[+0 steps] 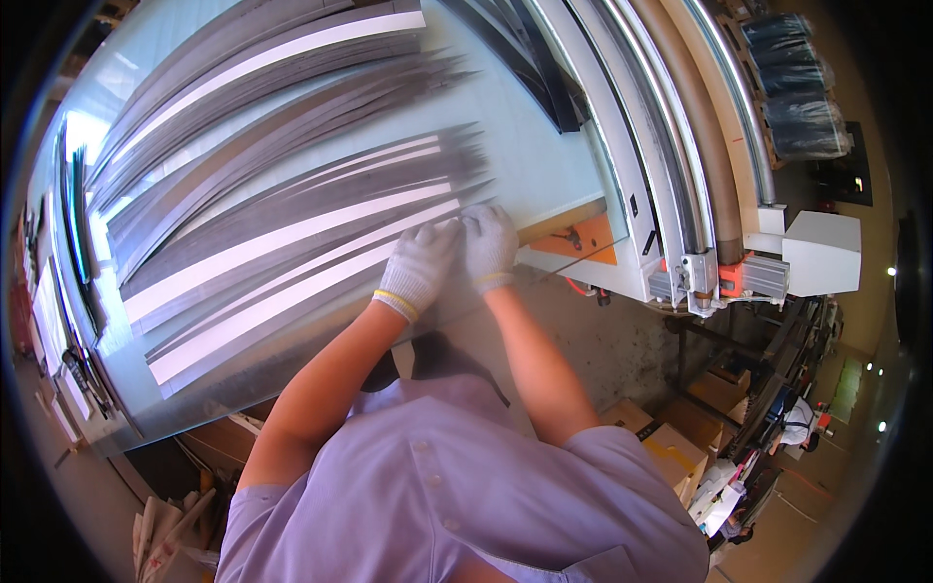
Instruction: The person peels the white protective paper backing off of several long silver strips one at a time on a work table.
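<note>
Both hands wear pale knit gloves with yellow cuff trim and meet at the near edge of a glass-topped table [544, 165]. My left hand [420, 260] is closed, its bent fingers over the right end of the nearest dark grey strip [277, 325]. Right beside it, my right hand [491, 243] is also closed, fingertips curled close to the left hand's; what lies between them is hidden. Several fanned bundles of long dark strips cover the table, with white strips [301, 231] among them. Another dark bundle [292, 131] lies farther back.
A machine with long metal rollers [671, 117] stands along the table's right side. Black angled bars [544, 78] lie at the far right of the tabletop. Cardboard boxes [671, 452] sit on the lower right, rolled sheets [170, 534] at lower left. People are in the distance at right.
</note>
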`<action>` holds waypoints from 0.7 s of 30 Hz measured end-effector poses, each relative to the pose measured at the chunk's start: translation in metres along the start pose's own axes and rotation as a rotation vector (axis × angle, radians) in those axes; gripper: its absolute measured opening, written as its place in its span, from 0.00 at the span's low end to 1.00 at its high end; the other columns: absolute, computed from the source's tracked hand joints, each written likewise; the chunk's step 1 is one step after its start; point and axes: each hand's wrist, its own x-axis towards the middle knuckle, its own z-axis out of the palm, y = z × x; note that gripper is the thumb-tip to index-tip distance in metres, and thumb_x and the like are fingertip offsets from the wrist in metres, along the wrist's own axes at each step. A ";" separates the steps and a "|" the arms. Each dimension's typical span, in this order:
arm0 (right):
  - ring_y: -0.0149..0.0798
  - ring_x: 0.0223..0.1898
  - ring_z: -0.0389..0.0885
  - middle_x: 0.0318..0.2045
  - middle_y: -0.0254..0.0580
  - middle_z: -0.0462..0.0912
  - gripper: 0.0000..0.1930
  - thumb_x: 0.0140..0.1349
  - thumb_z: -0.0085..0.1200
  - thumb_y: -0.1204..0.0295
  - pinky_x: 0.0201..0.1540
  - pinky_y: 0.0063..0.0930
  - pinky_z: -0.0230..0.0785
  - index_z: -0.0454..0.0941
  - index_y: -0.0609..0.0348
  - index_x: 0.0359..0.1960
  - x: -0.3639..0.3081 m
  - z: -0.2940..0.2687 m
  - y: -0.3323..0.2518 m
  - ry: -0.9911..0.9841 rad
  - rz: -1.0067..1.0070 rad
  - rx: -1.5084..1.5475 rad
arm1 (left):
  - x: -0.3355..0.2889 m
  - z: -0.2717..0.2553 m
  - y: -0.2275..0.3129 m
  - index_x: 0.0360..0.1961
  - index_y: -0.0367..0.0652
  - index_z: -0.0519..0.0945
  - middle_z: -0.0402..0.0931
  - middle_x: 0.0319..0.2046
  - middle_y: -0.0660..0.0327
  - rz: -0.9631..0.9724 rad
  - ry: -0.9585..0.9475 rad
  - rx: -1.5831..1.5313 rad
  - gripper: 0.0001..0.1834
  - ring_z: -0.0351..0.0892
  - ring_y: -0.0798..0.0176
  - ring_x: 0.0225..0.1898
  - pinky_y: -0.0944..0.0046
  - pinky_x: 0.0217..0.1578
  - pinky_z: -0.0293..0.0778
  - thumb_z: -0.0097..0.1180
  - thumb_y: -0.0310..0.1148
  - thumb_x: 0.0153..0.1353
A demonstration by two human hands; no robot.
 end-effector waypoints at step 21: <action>0.51 0.43 0.82 0.39 0.42 0.83 0.04 0.63 0.58 0.72 0.46 0.45 0.75 0.82 0.54 0.38 -0.004 0.003 0.003 -0.007 -0.065 0.013 | -0.001 0.012 0.010 0.62 0.37 0.76 0.70 0.65 0.55 -0.073 0.032 -0.113 0.29 0.73 0.50 0.61 0.51 0.58 0.73 0.53 0.32 0.58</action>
